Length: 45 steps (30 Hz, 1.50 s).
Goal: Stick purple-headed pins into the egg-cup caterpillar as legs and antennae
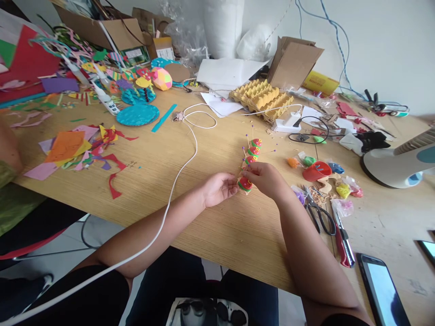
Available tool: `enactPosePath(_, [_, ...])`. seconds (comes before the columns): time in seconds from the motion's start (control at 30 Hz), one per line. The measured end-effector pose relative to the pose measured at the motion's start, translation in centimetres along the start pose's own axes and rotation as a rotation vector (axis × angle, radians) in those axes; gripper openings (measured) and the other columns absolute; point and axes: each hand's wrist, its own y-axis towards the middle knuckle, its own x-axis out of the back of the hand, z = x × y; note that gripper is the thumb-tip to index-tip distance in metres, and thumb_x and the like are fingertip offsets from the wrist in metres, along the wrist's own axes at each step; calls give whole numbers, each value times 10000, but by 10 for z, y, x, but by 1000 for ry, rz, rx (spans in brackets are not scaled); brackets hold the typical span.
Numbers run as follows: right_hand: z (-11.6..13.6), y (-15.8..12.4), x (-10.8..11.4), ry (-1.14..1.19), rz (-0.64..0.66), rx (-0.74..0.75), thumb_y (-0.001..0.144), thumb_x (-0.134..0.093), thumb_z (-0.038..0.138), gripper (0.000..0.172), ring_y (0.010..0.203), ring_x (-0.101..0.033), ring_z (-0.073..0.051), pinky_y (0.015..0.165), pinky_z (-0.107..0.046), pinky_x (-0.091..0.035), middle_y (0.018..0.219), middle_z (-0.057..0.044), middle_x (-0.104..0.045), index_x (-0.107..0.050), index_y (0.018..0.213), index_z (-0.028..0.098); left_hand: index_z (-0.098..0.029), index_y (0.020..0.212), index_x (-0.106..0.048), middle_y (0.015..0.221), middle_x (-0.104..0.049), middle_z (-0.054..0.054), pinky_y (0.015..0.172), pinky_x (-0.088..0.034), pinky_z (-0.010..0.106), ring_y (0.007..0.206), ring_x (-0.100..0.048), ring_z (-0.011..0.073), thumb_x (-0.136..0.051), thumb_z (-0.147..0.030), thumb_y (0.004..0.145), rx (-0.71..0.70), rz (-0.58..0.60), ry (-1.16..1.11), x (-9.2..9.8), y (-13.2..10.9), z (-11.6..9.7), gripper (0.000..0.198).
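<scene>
A row of several red and green clay mounds [254,151] stands on the table, with purple-headed pins sticking out of it. My left hand [220,188] is beside the nearest mound [245,184], fingers curled and fingertips against its left side. From the right, my right hand [267,179] reaches over the row, thumb and fingers pinched just above that nearest mound. What lies inside this pinch is hidden by the fingers. A loose purple-headed pin [274,150] is to the right of the row.
Scissors [319,210], a red utility knife [344,240] and a phone [384,290] lie at right. Behind them are a red cup [316,170] and bagged coloured clay. A white cable [176,181] crosses my left forearm. Paper scraps [68,149] cover the left; egg cartons [261,97] lie behind.
</scene>
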Motion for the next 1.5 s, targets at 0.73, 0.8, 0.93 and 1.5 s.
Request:
enactPosePath(0.73, [4, -4, -1, -92, 0, 21, 859, -572, 343, 215, 628, -466, -130, 591, -268, -272, 681, 9, -598, -633, 706, 204, -106, 813, -619, 659, -634, 62, 532, -527, 201, 590, -642, 133, -525, -30, 879, 0, 24, 6, -1, -2, -1, 138])
enactPosePath(0.8, [8, -6, -1, -119, -3, 7, 862, -565, 331, 195, 643, -477, -138, 594, -269, -272, 698, 2, -617, -653, 734, 212, -99, 813, -621, 666, -638, 66, 534, -533, 196, 581, -640, 128, -519, -26, 883, 0, 27, 3, -3, -3, -1, 144])
enactPosePath(0.93, [16, -9, -1, -175, -5, -10, 872, -551, 303, 183, 645, -478, -145, 604, -271, -274, 698, -4, -621, -653, 743, 220, -97, 813, -613, 670, -642, 68, 532, -540, 189, 561, -636, 119, -494, -17, 896, -6, 19, 10, -5, -5, -2, 166])
enactPosePath(1.5, [12, -7, -1, -144, -9, 1, 880, -537, 325, 187, 636, -460, -142, 586, -273, -267, 707, 3, -605, -631, 755, 221, -131, 799, -564, 610, -613, 38, 504, -525, 190, 541, -651, 136, -503, 10, 866, -41, -31, 7, -3, -3, 1, 168])
